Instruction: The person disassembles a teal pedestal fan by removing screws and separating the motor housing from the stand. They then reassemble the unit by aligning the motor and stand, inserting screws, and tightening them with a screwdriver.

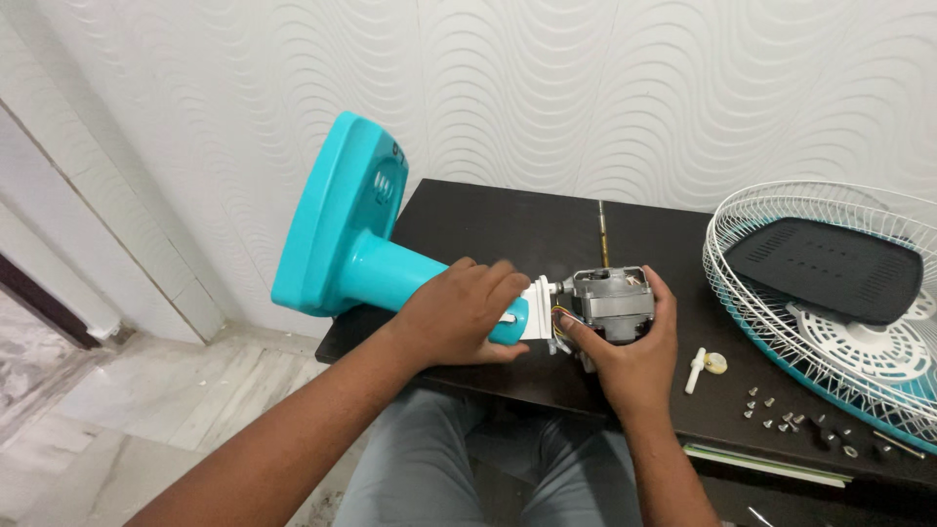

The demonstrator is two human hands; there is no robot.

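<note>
Head view, turquoise fan stand lying sideways, base pointing left, both hands gripping.

A white wire fan guard lies on the dark table. A black panel rests inside the guard. Small screws lie just in front of the guard.

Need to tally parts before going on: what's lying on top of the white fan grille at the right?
A black perforated panel lies on the white wire grille. Beneath it a white hub plate and a teal rim show through the wires. Whatever lies under the panel itself is covered.

Home room: textured wallpaper, marble floor.
</note>
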